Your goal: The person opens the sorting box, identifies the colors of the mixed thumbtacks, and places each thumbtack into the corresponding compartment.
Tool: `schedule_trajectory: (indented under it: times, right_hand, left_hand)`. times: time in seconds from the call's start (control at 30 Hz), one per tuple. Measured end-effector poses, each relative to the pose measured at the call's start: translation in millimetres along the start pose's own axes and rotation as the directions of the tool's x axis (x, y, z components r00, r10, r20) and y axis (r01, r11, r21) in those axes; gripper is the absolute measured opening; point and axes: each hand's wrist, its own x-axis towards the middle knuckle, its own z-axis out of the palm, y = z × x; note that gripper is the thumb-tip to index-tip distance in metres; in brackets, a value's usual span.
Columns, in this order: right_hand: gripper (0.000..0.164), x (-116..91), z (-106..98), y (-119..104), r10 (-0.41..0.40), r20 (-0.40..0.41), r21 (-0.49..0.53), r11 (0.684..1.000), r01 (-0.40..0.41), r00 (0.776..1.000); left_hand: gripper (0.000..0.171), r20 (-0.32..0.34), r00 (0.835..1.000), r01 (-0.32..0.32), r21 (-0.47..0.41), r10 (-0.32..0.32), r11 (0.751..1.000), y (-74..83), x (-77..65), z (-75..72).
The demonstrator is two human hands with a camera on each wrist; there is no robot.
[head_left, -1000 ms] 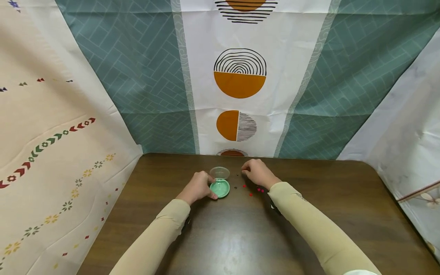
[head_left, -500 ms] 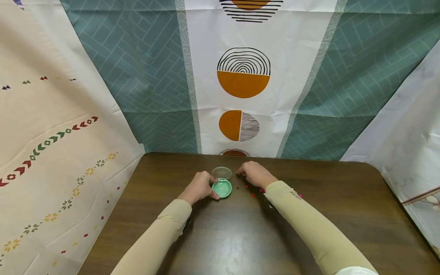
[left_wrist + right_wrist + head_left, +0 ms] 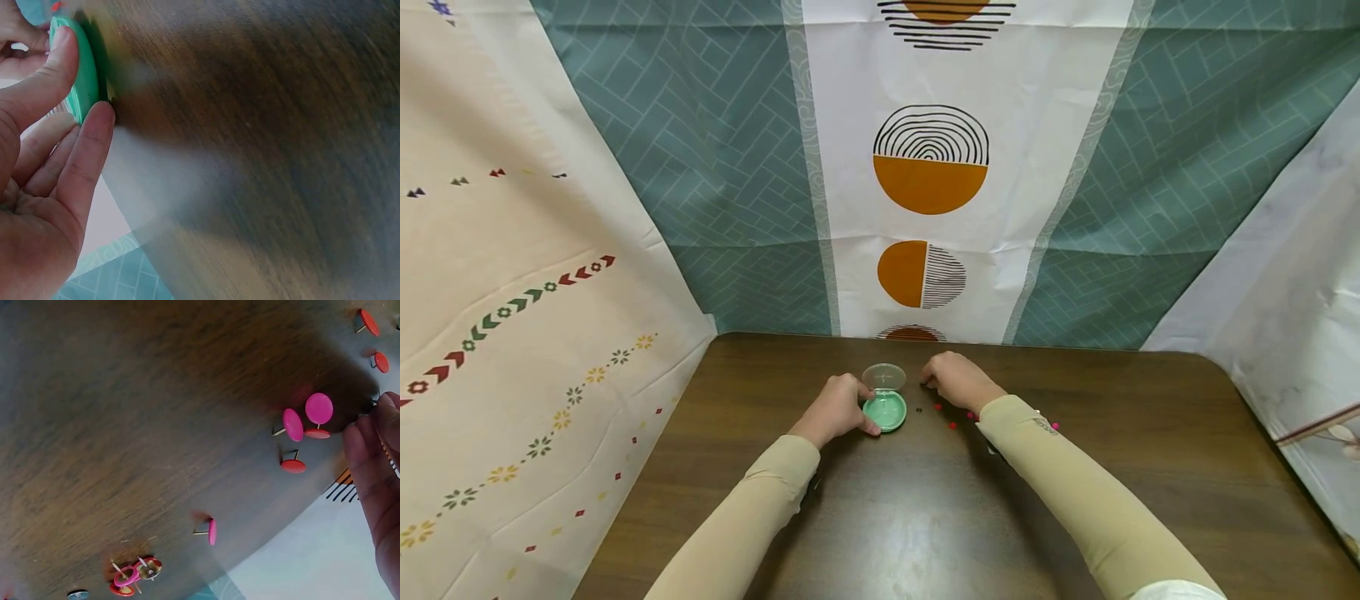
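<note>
My left hand (image 3: 837,408) grips a small round green case (image 3: 886,411) by its edge; its clear lid (image 3: 884,377) stands open behind. In the left wrist view, the thumb and fingers hold the green case's rim on the table. To the right of the case, my right hand (image 3: 961,380) is low over the table, thumb and fingertips together, pinching a small dark thumbtack (image 3: 375,399) mostly hidden by the fingers. Beside that hand lie loose pink thumbtacks (image 3: 292,424) and red thumbtacks (image 3: 293,466).
Another dark thumbtack (image 3: 919,410) lies between the case and the right hand. Farther along the brown wooden table (image 3: 880,517) are a cluster of thumbtacks (image 3: 127,575) and a lone pink one (image 3: 212,532). A patterned cloth (image 3: 925,275) hangs behind the table.
My right hand has moved left, to where a dark thumbtack lay, and its fingertips have come together on it. The left hand stays on the green case.
</note>
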Motion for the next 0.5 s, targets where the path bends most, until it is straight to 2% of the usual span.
schedule_trajectory:
  times: [0.3, 0.5]
  right_hand:
    - [0.012, -2.3, 2.4, 3.1, 0.029, -0.026, -0.038, 0.999, -0.030, 0.999]
    - [0.009, -4.0, 3.2, 4.2, 0.062, -0.027, -0.057, 0.996, -0.064, 0.998]
  left_hand:
    - [0.062, 0.011, 1.000, 0.015, 0.010, -0.015, 1.000, 1.7, 0.1, -1.4]
    - [0.062, 0.010, 1.000, -0.005, 0.010, 0.005, 1.000, 0.3, 1.2, -0.7]
